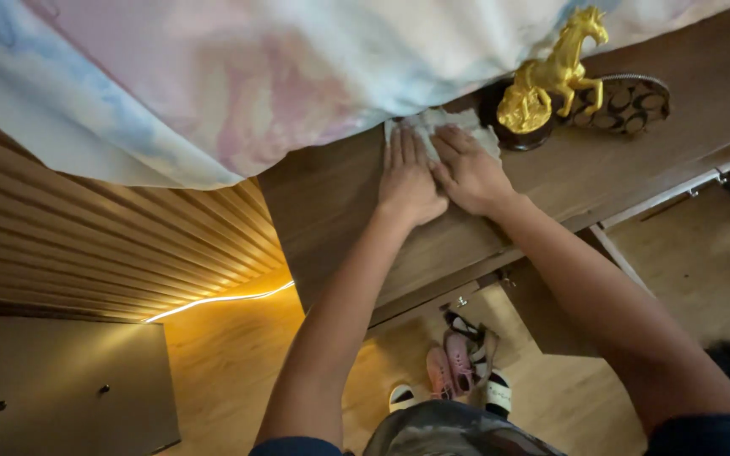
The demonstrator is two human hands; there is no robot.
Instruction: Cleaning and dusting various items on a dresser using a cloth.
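Both the left hand [410,181] and right hand [469,173] press flat, fingers open, on a pale cloth [433,127] at upper centre; a wider sweep could topple the gold horse figurine [551,76] just beside it.

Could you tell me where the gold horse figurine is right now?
The gold horse figurine stands top right on the wooden table, right of the cloth.

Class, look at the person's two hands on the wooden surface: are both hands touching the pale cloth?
Touching. The head view shows the left hand and right hand pressed flat on the pale cloth, fingers overlapping it.
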